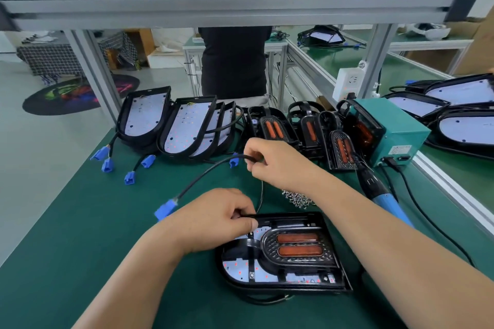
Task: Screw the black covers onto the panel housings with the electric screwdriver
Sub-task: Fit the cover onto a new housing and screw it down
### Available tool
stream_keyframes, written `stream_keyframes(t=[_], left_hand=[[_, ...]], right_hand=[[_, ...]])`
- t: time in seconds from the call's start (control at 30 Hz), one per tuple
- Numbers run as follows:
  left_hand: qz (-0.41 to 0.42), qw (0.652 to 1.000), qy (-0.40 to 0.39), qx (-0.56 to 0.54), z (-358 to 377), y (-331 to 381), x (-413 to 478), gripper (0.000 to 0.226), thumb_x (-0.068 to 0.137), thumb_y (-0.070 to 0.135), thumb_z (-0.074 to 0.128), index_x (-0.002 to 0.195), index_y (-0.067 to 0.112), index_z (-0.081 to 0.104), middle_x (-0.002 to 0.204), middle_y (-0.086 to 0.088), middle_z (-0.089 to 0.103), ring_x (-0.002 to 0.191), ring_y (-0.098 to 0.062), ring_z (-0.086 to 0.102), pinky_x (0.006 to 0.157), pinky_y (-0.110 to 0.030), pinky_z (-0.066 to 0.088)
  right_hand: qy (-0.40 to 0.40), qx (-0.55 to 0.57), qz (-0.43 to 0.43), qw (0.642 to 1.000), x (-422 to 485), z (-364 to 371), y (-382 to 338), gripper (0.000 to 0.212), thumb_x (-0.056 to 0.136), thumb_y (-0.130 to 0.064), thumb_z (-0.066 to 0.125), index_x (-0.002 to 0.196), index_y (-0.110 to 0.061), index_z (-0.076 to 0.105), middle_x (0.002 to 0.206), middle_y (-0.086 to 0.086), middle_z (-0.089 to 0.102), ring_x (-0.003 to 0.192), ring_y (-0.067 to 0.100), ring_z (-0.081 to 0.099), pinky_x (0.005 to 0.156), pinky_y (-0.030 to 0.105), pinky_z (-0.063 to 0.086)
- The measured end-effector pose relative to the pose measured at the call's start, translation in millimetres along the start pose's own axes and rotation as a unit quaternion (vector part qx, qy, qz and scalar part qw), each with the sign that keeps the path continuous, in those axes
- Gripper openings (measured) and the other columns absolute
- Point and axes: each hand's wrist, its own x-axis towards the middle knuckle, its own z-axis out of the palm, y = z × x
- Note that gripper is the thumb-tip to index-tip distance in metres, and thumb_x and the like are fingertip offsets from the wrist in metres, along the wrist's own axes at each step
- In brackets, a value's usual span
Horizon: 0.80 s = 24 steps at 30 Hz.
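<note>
The left hand [213,219] is pinching the housing [267,285] rim. The right hand [270,160] is gripping the cable [211,169] at 12 o'clock, probably routing it. Next is taking the screwdriver [374,184] at 2 o'clock.

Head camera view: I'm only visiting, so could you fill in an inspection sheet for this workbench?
Surface: green bench mat, in use.
Job's things: black panel housing front centre, with a black ribbed cover lying in it; blue-handled electric screwdriver lying at right; silver screws heaped behind the housing.
Clutter: open housings with white boards and spare covers stacked at the back; teal power box.
Grippers: left hand pinches the housing's upper edge; right hand holds a black cable.
Cables: that cable arcs left to its blue plug.
Surroundings: aluminium frame; person in black standing beyond.
</note>
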Motion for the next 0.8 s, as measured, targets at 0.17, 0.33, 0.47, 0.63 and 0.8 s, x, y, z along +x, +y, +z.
stream_keyframes(t=[0.17, 0.33, 0.47, 0.63, 0.8], left_hand=[[-0.015, 0.997, 0.06, -0.039, 5, -4, 4, 0.019, 0.102, 0.034, 0.063, 0.084, 0.032, 0.056, 0.07, 0.014, 0.056, 0.062, -0.004, 0.046, 0.058, -0.022, 0.039], [-0.024, 0.993, 0.085, -0.076, 4, -12, 5, 0.015, 0.105, 0.033, 0.059, 0.09, 0.033, 0.055, 0.072, 0.013, 0.057, 0.065, -0.005, 0.046, 0.064, -0.028, 0.041], [-0.033, 0.989, 0.096, -0.108, 6, -14, 6, 0.016, 0.107, 0.033, 0.058, 0.091, 0.034, 0.055, 0.068, 0.014, 0.05, 0.063, -0.005, 0.041, 0.059, -0.022, 0.037], [-0.01, 0.983, 0.092, -0.16, 3, -15, 4, 0.017, 0.108, 0.026, 0.058, 0.092, 0.03, 0.056, 0.073, 0.01, 0.048, 0.069, -0.007, 0.04, 0.062, -0.024, 0.036], [-0.011, 0.955, 0.135, -0.265, -5, -15, 3, 0.018, 0.098, 0.037, 0.06, 0.093, 0.019, 0.06, 0.08, -0.001, 0.052, 0.076, -0.016, 0.043, 0.07, -0.036, 0.036]], right_hand=[[0.047, 0.217, 0.01, 0.975, -44, -11, 13, 0.038, 0.09, 0.005, 0.048, 0.087, -0.026, 0.07, 0.092, 0.006, 0.076, 0.077, 0.015, 0.07, 0.072, 0.034, 0.059], [0.078, 0.437, -0.039, 0.895, -76, -23, 41, 0.034, 0.095, 0.01, 0.048, 0.11, 0.0, 0.077, 0.123, 0.028, 0.071, 0.104, 0.042, 0.073, 0.094, 0.046, 0.06], [0.063, 0.55, -0.031, 0.832, -84, -37, 48, 0.043, 0.1, -0.017, 0.053, 0.122, 0.017, 0.068, 0.134, 0.04, 0.062, 0.118, 0.053, 0.066, 0.101, 0.048, 0.057], [0.149, 0.492, 0.028, 0.857, -92, -27, 42, 0.026, 0.091, -0.002, 0.058, 0.108, 0.001, 0.079, 0.126, 0.025, 0.073, 0.119, 0.043, 0.071, 0.101, 0.039, 0.059], [0.232, 0.507, 0.13, 0.82, -99, -26, 40, 0.034, 0.096, 0.009, 0.061, 0.127, -0.002, 0.07, 0.115, 0.023, 0.077, 0.097, 0.026, 0.077, 0.075, 0.027, 0.061]])
